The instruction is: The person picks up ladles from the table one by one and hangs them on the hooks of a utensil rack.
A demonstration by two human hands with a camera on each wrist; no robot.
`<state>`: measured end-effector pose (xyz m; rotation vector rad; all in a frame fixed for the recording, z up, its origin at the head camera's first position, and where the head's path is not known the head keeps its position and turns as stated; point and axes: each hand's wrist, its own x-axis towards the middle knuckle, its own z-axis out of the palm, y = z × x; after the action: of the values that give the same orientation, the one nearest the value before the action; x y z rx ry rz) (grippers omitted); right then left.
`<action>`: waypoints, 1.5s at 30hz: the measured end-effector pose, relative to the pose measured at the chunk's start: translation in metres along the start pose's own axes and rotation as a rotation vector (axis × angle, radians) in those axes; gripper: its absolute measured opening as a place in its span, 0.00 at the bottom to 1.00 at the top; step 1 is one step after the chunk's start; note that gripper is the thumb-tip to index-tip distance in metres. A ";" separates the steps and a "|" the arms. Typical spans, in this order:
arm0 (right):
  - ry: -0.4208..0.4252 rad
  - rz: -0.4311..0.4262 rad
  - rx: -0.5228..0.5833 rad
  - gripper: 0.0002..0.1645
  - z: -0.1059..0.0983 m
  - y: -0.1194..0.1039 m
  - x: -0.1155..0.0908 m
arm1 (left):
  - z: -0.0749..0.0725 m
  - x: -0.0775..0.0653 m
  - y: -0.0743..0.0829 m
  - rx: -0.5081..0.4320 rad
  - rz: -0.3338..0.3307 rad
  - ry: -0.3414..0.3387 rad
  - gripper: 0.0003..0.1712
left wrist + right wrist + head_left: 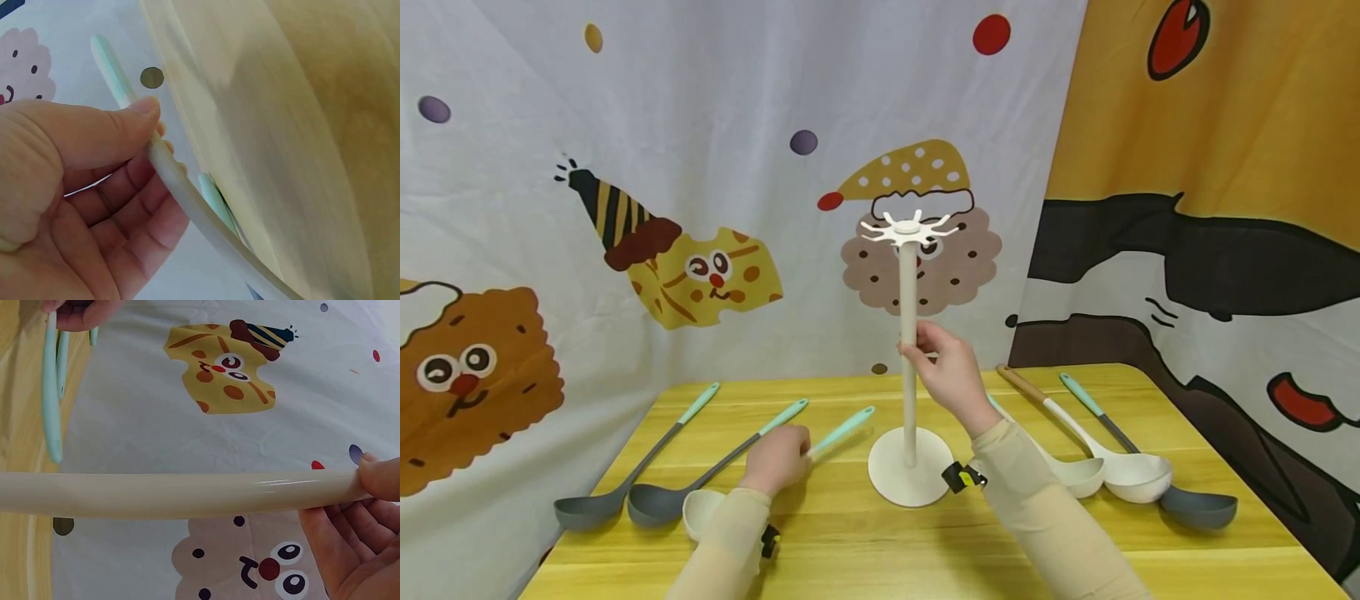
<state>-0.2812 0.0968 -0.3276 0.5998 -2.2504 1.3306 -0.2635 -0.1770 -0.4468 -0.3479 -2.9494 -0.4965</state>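
Observation:
In the head view my left hand pinches a white ladle with a mint handle. The left wrist view shows the thumb pressed on its stem just below the mint part, fingers curled underneath. The bowl is partly hidden by my forearm; whether it touches the table I cannot tell. My right hand holds the pole of a white utensil stand between thumb and fingers. The stand is upright on its round base, with a ring of bare hooks on top.
Two grey ladles with mint handles lie at the left of the wooden table. To the right lie a white ladle, another white ladle with a brown handle end, and a grey one. A printed curtain hangs behind.

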 end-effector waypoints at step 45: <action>0.012 0.027 0.061 0.11 0.003 -0.001 -0.002 | -0.030 0.017 0.042 -0.284 0.040 0.358 0.03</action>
<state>-0.2790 0.0934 -0.3295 0.5829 -2.2230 1.4167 -0.2669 -0.1451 -0.4032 -0.3079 -2.5247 -0.8747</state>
